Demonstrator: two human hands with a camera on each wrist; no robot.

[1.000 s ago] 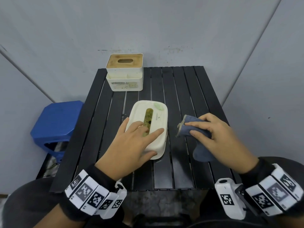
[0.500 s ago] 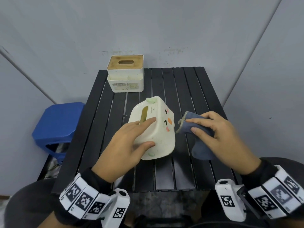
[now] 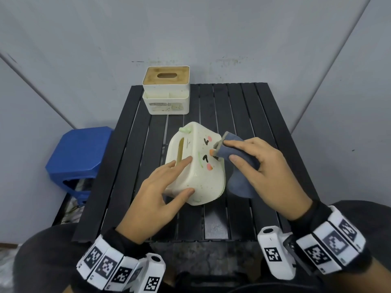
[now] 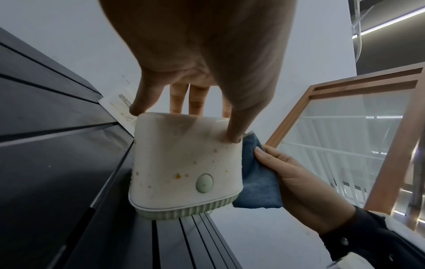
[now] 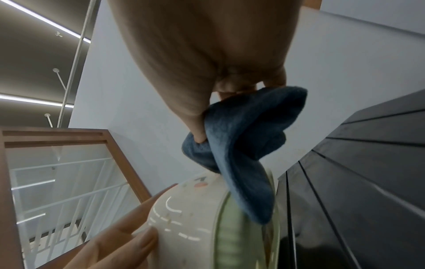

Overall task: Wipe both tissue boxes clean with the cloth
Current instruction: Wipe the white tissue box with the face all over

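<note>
- Left hand (image 3: 156, 193) grip clamps cream tissue box (image 3: 203, 180), tilted on surface (image 3: 243, 115).
- Right hand (image 3: 268, 172) pinches cloth (image 3: 232, 155) against its face.
- Wood-lidded tissue box (image 3: 166, 96) behind; blue stool (image 3: 78, 153) left.

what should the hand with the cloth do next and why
Probably sweep the cloth toward you along the painted side of the tissue box. The left hand holds it tipped with that side up, the right hand presses the cloth at the orange nose, and brown specks dot the nearer part.

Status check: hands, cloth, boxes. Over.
Left hand holds cartoon-face tissue box tipped on its edge. Right hand grips blue cloth against its face side. Wood-lidded tissue box at rear of table, untouched. Nothing in the way.
</note>
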